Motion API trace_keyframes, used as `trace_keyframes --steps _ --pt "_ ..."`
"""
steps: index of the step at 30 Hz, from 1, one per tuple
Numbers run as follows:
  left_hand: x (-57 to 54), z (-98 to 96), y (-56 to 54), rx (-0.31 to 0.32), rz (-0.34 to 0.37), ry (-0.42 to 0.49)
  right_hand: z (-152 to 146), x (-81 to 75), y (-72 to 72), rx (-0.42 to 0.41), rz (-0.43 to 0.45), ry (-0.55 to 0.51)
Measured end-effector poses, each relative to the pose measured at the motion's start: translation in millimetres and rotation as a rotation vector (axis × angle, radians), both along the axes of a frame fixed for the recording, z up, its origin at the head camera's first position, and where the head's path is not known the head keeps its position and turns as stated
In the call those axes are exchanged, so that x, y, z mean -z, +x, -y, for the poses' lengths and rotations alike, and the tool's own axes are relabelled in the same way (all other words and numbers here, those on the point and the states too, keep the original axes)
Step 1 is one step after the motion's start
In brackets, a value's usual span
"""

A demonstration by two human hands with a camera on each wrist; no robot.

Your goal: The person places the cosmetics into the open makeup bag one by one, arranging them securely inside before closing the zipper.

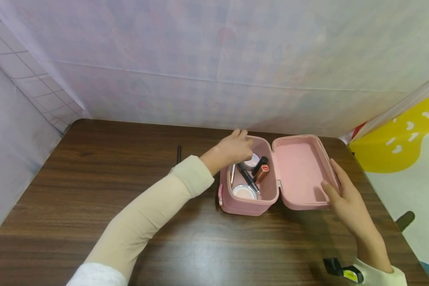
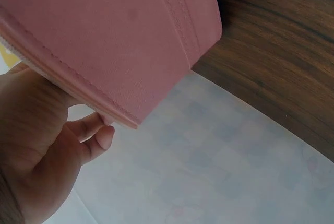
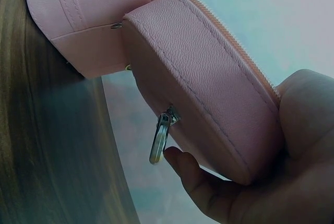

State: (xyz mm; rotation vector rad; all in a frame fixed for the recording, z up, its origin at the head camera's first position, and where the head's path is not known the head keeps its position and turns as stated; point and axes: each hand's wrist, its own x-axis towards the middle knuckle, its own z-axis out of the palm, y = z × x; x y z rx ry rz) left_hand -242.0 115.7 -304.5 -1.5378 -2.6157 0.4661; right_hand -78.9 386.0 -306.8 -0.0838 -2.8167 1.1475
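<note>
A pink makeup case [image 1: 251,208] stands on the table, its lid [image 1: 298,171] swung out to the right. Inside lie a brown lipstick [image 1: 261,173], a black tube [image 1: 260,165], a dark pen-like stick [image 1: 248,178], a round white compact [image 1: 244,192] and another round compact [image 1: 252,161]. My left hand [image 1: 234,147] is at the case's far left rim; some fingers are outside the wall, and whatever the thumb and index finger do inside is hidden. My right hand [image 1: 348,198] grips the lid's outer right edge, thumb on the inner side.
A thin black pencil-like stick [image 1: 179,154] lies on the brown wooden table [image 1: 103,171], left of the case and partly behind my left sleeve. A pale checked curtain [image 1: 200,91] hangs along the table's far edge. A metal clasp [image 3: 160,135] dangles from the lid.
</note>
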Motion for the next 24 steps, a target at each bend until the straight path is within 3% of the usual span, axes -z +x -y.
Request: trace_keyframes --steps 12,24 --pt "-1.3 -2.0 -2.2 -0.115 0.145 -0.018 2.4 -0.6 -0.2 -0.002 -0.007 0.005" --pt "-0.7 6.0 -5.8 -0.161 0.275 0.053 5.0 -2.5 -1.9 -0.005 0.002 0.016"
